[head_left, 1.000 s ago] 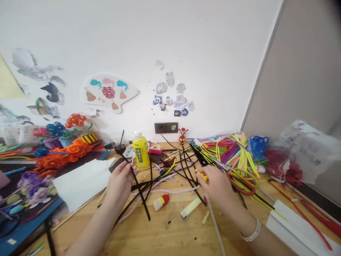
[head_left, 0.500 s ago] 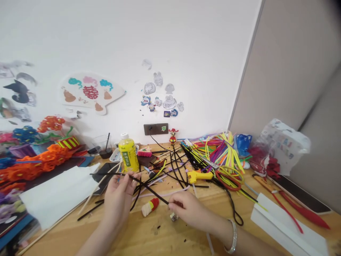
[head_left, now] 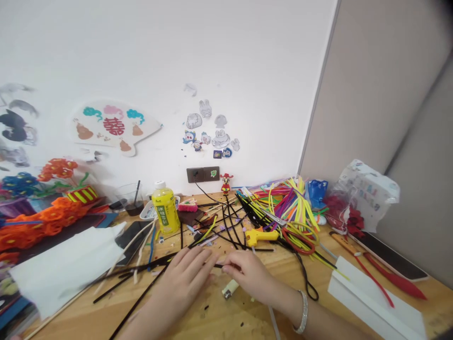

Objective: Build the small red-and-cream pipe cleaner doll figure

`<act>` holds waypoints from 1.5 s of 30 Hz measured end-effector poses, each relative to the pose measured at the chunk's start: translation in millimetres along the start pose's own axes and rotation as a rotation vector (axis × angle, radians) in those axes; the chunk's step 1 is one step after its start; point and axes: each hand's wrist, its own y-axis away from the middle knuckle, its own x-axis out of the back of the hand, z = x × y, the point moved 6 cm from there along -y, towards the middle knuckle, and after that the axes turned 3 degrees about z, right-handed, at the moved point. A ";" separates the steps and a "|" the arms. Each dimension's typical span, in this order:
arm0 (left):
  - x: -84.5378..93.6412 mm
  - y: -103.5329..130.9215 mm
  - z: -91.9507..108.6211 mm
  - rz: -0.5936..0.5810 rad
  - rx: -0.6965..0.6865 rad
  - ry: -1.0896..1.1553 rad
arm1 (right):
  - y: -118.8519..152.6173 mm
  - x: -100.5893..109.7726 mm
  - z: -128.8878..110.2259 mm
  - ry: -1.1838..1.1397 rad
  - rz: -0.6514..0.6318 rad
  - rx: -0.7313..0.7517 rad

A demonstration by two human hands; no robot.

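My right hand (head_left: 249, 274) is closed, thumb against fingers, on the end of a black pipe cleaner (head_left: 218, 266) low over the table. Palm down, my left hand (head_left: 187, 276) lies across the same pipe cleaner, its fingers stretched out and nearly reaching my right hand. What is under the left palm is hidden. Just below the right fingers lies a pale lighter (head_left: 230, 288) with a metal top. More black pipe cleaners (head_left: 155, 262) stick out to the left of my left hand.
A yellow drink bottle (head_left: 166, 210) stands behind my hands. Farther right are a yellow glue gun (head_left: 262, 236) and a heap of coloured pipe cleaners (head_left: 283, 203). White paper (head_left: 67, 269) lies at left, a white box (head_left: 375, 295) at right, and a small red figure (head_left: 225, 184) by the wall.
My left hand has come down and right, from pinching the raised black pipe cleaner to lying flat over it. The red and cream fuzzy piece is now out of sight. My right hand keeps its pinch.
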 end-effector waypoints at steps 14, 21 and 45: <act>-9.8 7.3 -13.3 -0.031 0.099 -0.016 | 2.7 0.2 7.8 0.315 -0.308 0.244; -12.4 13.6 -21.7 -0.016 0.150 -0.064 | 2.0 -6.1 21.1 0.314 -0.213 0.085; -18.1 12.0 -1.0 -0.025 0.247 -0.117 | -0.6 -1.4 16.8 -0.495 0.037 -0.214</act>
